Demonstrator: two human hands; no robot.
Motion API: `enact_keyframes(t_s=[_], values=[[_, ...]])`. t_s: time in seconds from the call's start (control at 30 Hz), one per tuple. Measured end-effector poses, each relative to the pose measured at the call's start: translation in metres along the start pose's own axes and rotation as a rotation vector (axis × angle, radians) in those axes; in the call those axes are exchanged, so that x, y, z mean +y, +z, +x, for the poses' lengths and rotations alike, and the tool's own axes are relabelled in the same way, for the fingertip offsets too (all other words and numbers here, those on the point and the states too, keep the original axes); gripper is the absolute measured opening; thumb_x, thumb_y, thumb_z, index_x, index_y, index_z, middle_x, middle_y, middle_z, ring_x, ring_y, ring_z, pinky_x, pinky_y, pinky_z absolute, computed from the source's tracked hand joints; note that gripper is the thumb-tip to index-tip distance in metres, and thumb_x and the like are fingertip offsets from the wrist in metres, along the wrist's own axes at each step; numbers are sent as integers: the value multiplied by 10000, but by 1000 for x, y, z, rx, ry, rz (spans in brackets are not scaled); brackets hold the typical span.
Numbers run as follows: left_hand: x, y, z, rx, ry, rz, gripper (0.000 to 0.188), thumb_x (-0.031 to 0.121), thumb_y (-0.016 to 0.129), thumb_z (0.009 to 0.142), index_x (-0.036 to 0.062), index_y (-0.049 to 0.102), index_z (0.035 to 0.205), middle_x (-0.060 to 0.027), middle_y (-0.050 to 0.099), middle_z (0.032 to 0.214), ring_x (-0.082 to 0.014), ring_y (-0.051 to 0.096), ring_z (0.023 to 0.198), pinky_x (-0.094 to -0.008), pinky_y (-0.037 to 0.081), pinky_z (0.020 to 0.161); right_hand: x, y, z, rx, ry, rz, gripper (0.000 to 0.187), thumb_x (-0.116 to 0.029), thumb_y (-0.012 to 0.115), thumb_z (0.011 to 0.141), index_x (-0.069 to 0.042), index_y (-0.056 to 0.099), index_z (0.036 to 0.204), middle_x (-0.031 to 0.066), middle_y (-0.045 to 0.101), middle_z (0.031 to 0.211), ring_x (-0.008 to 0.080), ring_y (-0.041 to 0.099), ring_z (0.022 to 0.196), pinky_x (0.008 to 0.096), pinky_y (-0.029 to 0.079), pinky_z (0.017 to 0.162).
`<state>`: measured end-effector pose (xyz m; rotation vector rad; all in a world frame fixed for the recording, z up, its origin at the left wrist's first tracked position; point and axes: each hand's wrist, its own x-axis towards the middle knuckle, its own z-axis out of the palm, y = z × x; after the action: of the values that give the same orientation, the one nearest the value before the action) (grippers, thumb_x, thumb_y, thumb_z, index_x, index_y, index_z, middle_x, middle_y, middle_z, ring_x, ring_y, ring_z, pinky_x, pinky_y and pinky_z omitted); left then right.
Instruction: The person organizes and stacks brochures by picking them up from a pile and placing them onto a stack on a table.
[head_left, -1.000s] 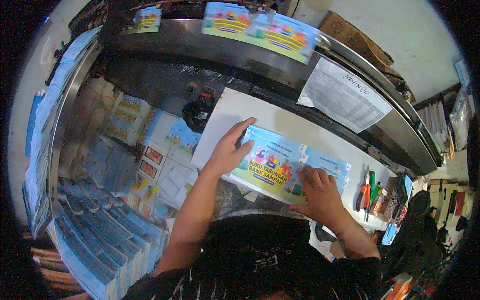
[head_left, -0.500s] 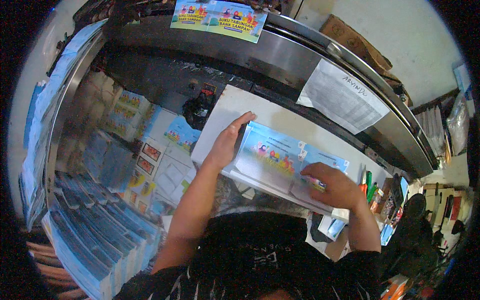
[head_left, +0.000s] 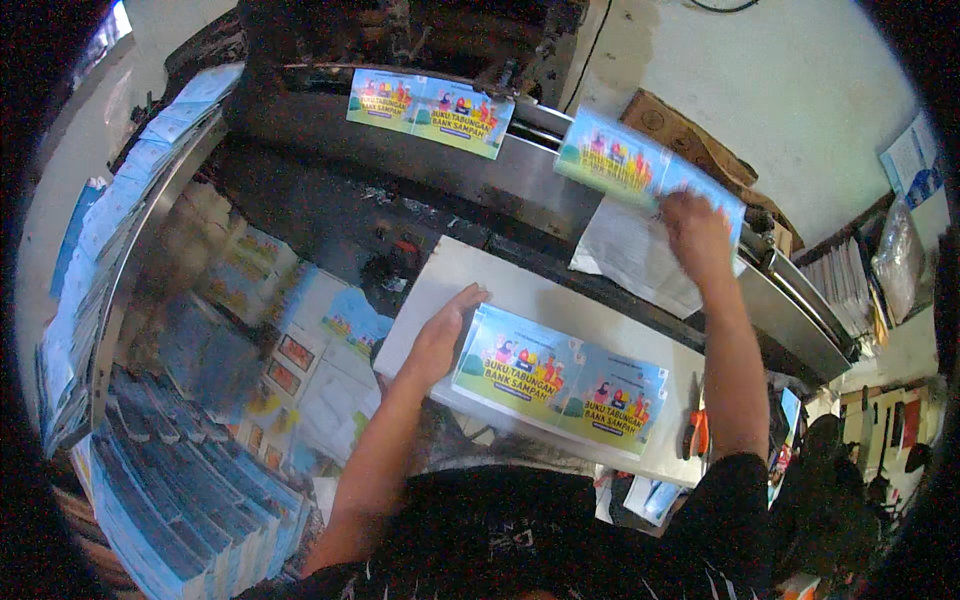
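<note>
A stack of glossy printed cover sheets [head_left: 560, 372], light blue and green with cartoon figures, lies on a white board [head_left: 455, 270] in front of me. My left hand [head_left: 437, 340] rests at the stack's left edge, its fingers stretched out along the side and gripping nothing. Farther off to the right, my right hand [head_left: 697, 235] is closed on the lower right part of a single printed cover sheet [head_left: 622, 160]. That sheet is slightly blurred and hangs in front of the metal rail, above a white sheet of paper [head_left: 632, 250].
Another printed sheet [head_left: 430, 112] lies over the far metal rail [head_left: 330, 112]. Thick blue-and-white paper stacks [head_left: 190, 500] stand at the lower left, with folded sheets [head_left: 110, 215] along the left side. An orange-handled tool [head_left: 700, 432] lies at the board's right end. Brown cardboard [head_left: 690, 140] leans behind the rail.
My right hand has moved from the stack up and away to the far rail, carrying one printed sheet. My left hand stays beside the stack. The view has tilted upward.
</note>
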<state>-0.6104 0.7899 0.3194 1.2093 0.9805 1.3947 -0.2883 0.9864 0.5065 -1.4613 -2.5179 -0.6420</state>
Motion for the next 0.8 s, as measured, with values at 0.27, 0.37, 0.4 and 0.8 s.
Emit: enact_keyframes(t_s=[0.27,0.37,0.4,0.8], values=[[0,-7,-9,32,49,70,634,470,353,1032,-48,488,1372,-154,502,1426,-246,354,1400,-355,196,1170,-111,-39,-144,-515,-269,485,675,-363,762,744,-45,539,1296,162,541,1240,357,539,1125,453,475,919],[5,-3,-6,18,35,26,647,473,355,1031,-47,445,1405,-158,500,1426,-245,374,1386,-348,208,1163,-131,-46,-172,-597,-296,426,766,-431,777,724,-45,513,1330,175,495,1282,369,504,1149,476,465,926],[8,-2,-5,14,17,-5,634,452,367,1034,-47,419,1420,-160,501,1424,-239,388,1375,-343,220,1157,-132,-43,-176,-581,-313,419,797,-447,781,716,-43,500,1343,181,477,1298,374,487,1162,488,462,928],[17,-1,-6,17,-30,-55,538,330,411,1044,-29,387,1444,-155,503,1423,-221,400,1364,-339,246,1148,-131,-44,-166,-652,-279,552,795,-428,826,666,-59,546,1313,178,481,1327,366,474,1222,467,443,993]])
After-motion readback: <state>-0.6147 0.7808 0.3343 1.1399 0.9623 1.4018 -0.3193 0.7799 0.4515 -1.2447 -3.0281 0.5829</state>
